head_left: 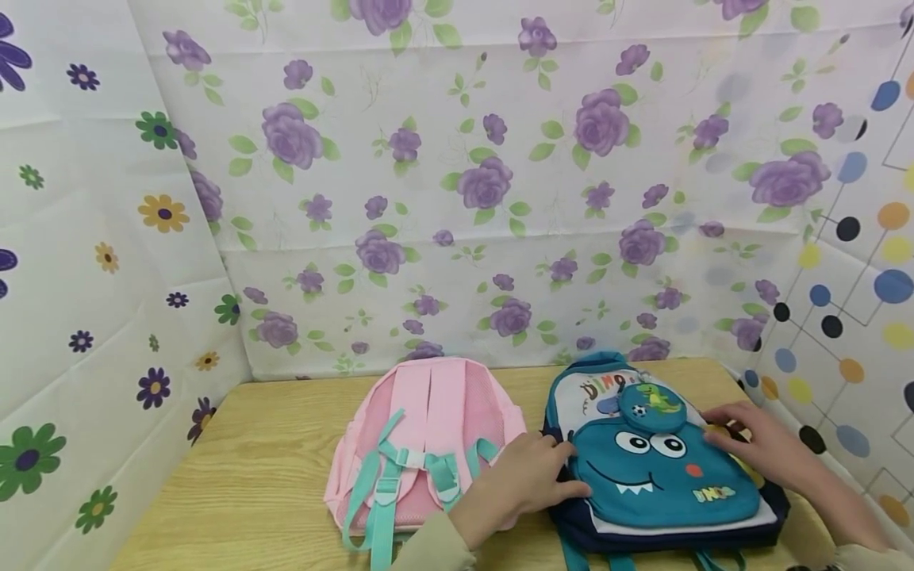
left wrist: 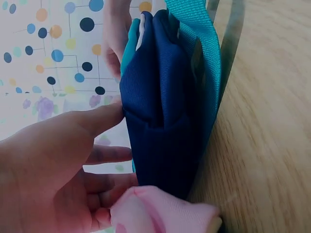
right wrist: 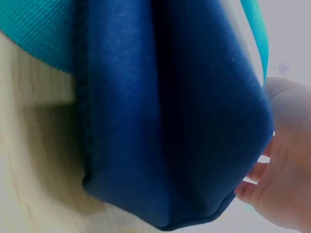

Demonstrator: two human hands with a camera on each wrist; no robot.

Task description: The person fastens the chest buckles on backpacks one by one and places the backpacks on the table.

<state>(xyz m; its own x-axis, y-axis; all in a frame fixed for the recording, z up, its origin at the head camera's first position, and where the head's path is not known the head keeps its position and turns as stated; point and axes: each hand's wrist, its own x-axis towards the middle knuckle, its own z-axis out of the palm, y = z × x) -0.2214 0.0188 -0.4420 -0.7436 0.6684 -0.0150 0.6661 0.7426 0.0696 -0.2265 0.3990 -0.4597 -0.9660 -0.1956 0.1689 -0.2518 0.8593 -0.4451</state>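
Note:
A teal and navy dinosaur backpack [head_left: 643,476] lies front side up on the table, with eyes, a toothed smile and a round dinosaur pouch [head_left: 652,408]. At its left edge rests my left hand [head_left: 531,472], thumb and fingers extended against the side. The left wrist view shows the same hand [left wrist: 63,160] touching the navy side panel [left wrist: 155,97]. My right hand [head_left: 760,440] touches the backpack's upper right edge with fairly straight fingers. In the right wrist view, part of that hand [right wrist: 286,165] is hidden behind the navy side [right wrist: 170,111].
A pink backpack [head_left: 407,396] with teal straps [head_left: 382,507] lies straps up just left of the dinosaur one, on a wooden table [head_left: 236,468]. Floral sheeting [head_left: 457,198] stands behind the table, with patterned sheets [head_left: 850,317] along both sides.

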